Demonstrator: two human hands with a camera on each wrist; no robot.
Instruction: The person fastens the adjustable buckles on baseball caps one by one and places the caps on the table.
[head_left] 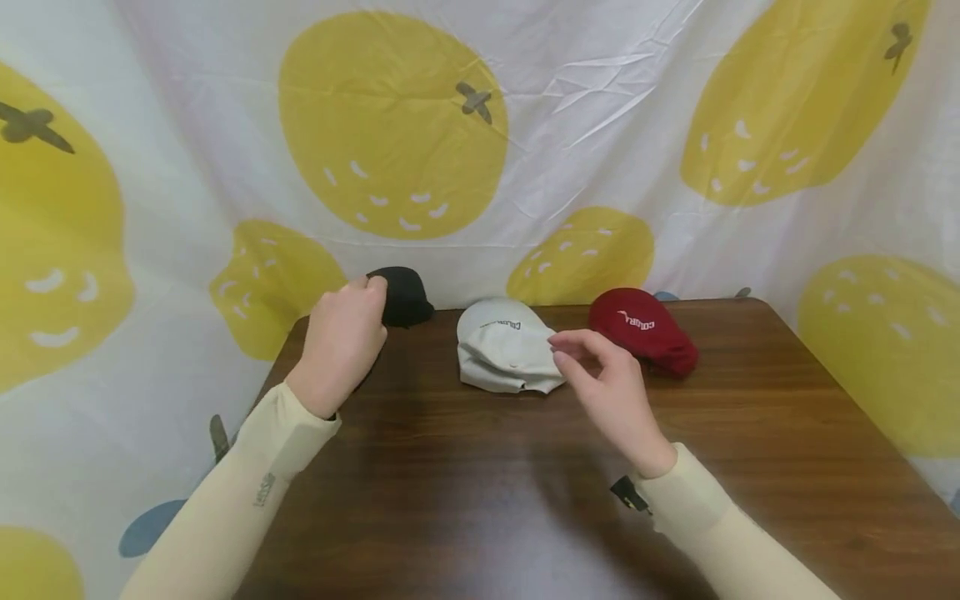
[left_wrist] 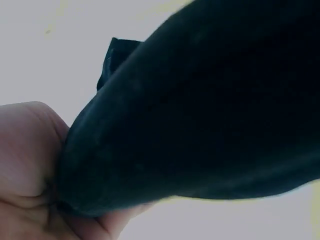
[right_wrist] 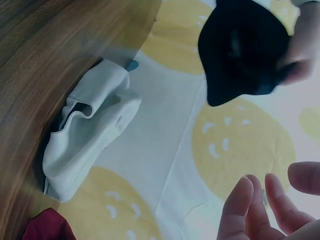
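A black cap (head_left: 407, 296) is gripped by my left hand (head_left: 343, 343), which holds its edge between thumb and curled fingers above the table's far left. In the left wrist view the dark fabric of the black cap (left_wrist: 200, 115) fills much of the picture. My right hand (head_left: 611, 392) hovers in front of a pale grey-white cap (head_left: 498, 354) with dark lettering, its fingers loosely bent and nothing between them. The right wrist view has this pale cap (right_wrist: 90, 137) resting on the table, its back opening visible. Right of it lies a dark red cap (head_left: 641, 329) with white lettering.
The caps are along the far edge of a brown wooden table (head_left: 465, 492). Behind it hangs a white cloth (head_left: 570, 158) printed with large yellow lemons, reaching round both sides. A small black tag (head_left: 630, 493) shows at the right cuff.
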